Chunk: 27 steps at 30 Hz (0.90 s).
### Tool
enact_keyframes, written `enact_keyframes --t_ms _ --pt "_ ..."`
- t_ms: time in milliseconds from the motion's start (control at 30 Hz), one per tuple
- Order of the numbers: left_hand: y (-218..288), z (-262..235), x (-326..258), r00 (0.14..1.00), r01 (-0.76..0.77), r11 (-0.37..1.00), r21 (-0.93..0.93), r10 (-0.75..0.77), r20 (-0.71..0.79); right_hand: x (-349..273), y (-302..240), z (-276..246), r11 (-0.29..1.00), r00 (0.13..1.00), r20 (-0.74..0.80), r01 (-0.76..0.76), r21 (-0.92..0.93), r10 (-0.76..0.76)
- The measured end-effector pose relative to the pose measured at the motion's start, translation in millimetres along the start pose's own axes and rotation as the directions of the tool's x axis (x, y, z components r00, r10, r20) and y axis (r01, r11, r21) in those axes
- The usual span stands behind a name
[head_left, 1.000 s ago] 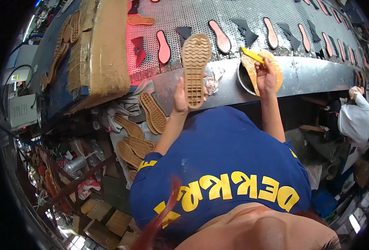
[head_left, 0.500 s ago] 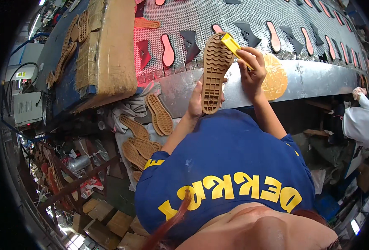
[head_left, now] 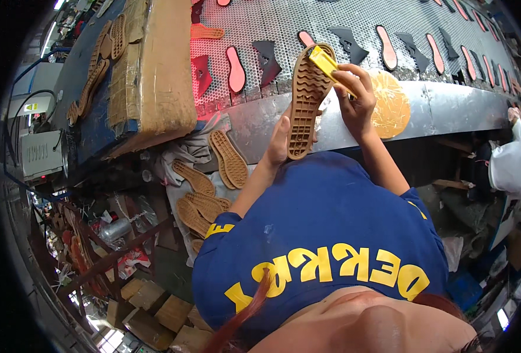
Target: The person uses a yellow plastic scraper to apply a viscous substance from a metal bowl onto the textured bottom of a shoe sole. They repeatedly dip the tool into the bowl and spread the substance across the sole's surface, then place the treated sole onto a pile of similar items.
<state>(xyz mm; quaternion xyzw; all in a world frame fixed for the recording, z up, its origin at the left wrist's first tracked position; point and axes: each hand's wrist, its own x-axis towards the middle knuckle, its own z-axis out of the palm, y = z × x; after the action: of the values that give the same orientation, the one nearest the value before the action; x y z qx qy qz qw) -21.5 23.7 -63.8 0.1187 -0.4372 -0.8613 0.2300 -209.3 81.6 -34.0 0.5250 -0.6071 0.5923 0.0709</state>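
Observation:
My left hand (head_left: 279, 142) is closed around the heel end of a tan rubber shoe sole (head_left: 308, 88), held upright in front of my chest with its wavy, gridded tread toward me. My right hand (head_left: 357, 97) grips a flat yellow tool (head_left: 324, 62); its exact kind is unclear. The tool's far end overlaps the toe part of the sole at its right edge. Some of my left fingers are hidden behind the sole.
Ahead runs a perforated metal conveyor (head_left: 307, 12) carrying pink insoles (head_left: 385, 47) and black upper pieces (head_left: 266, 62). A round tan disc (head_left: 393, 106) rests on its metal edge. More tan soles (head_left: 228, 159) lie at left, beside a cardboard-covered box (head_left: 160, 65). Another person (head_left: 510, 165) is at far right.
The sole has tilted slightly to the right at its top. The yellow tool stays at the toe end, shifted only a little; both hands keep their grip.

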Motion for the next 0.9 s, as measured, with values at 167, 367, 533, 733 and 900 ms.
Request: enact_keyframes --t_ms 167,367,533,733,900 --pt "6 0 -2 1.000 0.007 1.000 0.010 -0.007 -0.007 1 -2 -2 0.992 0.996 0.088 -0.026 0.121 0.015" --pt "11 1 -5 0.999 0.029 0.998 -0.060 -0.030 -0.019 4 -8 -9 0.986 0.975 0.219 -0.004 0.167 -0.033" --pt "13 2 -3 1.000 0.011 0.993 -0.117 -0.013 -0.016 -2 -14 -12 0.976 0.953 0.302 -0.051 0.213 -0.016" --pt "9 -4 -1 0.996 0.050 0.969 -0.241 -0.068 -0.065 -18 -23 -15 0.966 0.921 0.389 -0.082 0.245 -0.021" --pt "11 -11 5 0.998 0.042 0.879 -0.474 -0.055 -0.013 -35 -37 -17 0.944 0.888 0.460 -0.145 0.296 -0.008"
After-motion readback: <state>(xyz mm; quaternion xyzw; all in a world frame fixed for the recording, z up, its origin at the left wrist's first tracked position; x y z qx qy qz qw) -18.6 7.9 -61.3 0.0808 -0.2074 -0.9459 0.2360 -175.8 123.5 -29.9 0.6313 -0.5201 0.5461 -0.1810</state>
